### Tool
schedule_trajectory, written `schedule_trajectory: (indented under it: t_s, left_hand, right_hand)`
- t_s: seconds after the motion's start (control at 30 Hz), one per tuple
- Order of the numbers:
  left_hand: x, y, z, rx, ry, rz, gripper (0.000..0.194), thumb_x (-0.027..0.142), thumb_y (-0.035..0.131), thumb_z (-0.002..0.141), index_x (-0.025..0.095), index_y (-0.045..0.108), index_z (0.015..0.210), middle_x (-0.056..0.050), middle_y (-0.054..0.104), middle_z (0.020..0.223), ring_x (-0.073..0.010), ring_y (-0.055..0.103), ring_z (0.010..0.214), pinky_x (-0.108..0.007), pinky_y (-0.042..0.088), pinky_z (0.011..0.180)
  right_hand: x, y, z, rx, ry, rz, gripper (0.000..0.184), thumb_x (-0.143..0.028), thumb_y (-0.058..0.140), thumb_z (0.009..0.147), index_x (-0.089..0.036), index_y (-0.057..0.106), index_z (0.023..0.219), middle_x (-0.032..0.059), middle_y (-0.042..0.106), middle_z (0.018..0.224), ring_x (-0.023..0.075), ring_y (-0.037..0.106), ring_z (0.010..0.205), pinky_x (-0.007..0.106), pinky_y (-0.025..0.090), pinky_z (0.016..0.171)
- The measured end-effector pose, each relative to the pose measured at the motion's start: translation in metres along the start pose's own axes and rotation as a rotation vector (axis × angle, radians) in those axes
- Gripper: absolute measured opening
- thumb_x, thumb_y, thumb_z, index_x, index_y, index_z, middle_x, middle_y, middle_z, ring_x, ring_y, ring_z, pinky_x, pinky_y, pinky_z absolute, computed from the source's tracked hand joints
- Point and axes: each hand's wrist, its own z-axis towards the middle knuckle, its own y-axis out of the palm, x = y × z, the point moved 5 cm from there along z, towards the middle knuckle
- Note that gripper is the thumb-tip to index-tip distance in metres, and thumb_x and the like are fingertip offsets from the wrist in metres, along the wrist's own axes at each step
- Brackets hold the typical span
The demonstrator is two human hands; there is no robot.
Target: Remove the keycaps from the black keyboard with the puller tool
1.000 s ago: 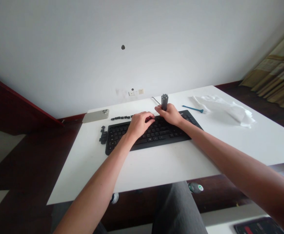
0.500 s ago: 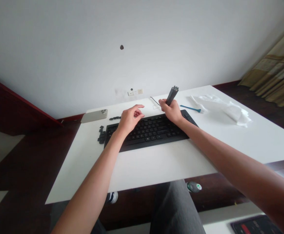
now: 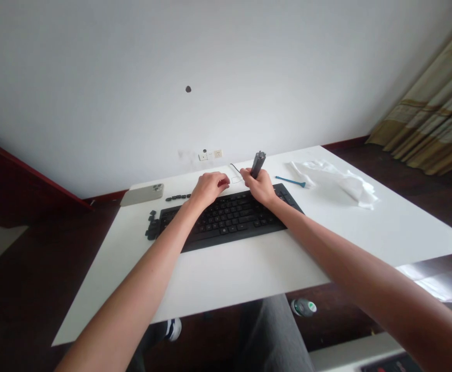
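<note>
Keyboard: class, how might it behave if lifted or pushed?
The keyboard looks straight-edged, so probably stiff. Flat on the table, it would likely slide rather than roll. Pushed leftward, it might scatter the loose keys on its left.

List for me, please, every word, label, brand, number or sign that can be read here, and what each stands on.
No text can be read with certainty.
Black keyboard: key legends, too small to read.
Bottle: green mark at one end, too blurred to read.
Dark flat thing at lower right: reddish mark, blurred and partly cut off.
</note>
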Motion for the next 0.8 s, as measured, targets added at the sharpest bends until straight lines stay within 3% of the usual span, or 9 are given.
schedule_trajectory:
  t_s: [0.2, 0.57, 0.7, 0.8]
  left_hand:
    - [-0.001, 0.019, 0.009, -0.104, 0.067, 0.041, 0.010, 0.015, 0.069, 0.088, 0.022, 0.076, 0.089, -0.004, 0.074, 0.087, -0.0204, 0.068, 0.080, -0.032, 0.050, 0.075]
    - [-0.009, 0.021, 0.006, -0.166, 0.014, 0.014, 0.019, 0.009, 0.069, 0.083, 0.023, 0.075, 0.095, -0.004, 0.072, 0.088, -0.0201, 0.068, 0.081, -0.032, 0.052, 0.077]
    - [-0.011, 0.016, 0.005, -0.150, -0.011, 0.015, 0.020, 0.012, 0.073, 0.082, 0.023, 0.075, 0.099, -0.005, 0.073, 0.094, -0.0210, 0.069, 0.085, -0.032, 0.052, 0.078]
    - [-0.010, 0.001, -0.005, -0.084, -0.046, 0.035, 0.021, 0.016, 0.075, 0.083, 0.024, 0.075, 0.102, -0.005, 0.074, 0.097, -0.0204, 0.069, 0.085, -0.032, 0.053, 0.079]
  right_hand:
    - [0.002, -0.001, 0.001, 0.043, 0.021, 0.053, 0.045, -0.059, 0.053, 0.089, -0.022, 0.046, 0.066, -0.0021, 0.044, 0.060, 0.0140, 0.040, 0.061, 0.028, 0.036, 0.061]
    - [0.003, 0.001, 0.002, 0.033, 0.027, 0.046, 0.045, -0.060, 0.054, 0.089, -0.022, 0.048, 0.065, -0.0016, 0.047, 0.060, 0.0142, 0.042, 0.060, 0.028, 0.037, 0.062]
    - [0.000, 0.000, 0.001, 0.031, 0.026, 0.021, 0.045, -0.060, 0.053, 0.089, -0.022, 0.047, 0.065, -0.0008, 0.047, 0.061, 0.0148, 0.042, 0.062, 0.028, 0.038, 0.062]
    - [-0.001, 0.000, 0.000, 0.010, 0.012, -0.007, 0.046, -0.059, 0.051, 0.090, -0.022, 0.044, 0.064, -0.0009, 0.045, 0.060, 0.0147, 0.041, 0.062, 0.028, 0.036, 0.061]
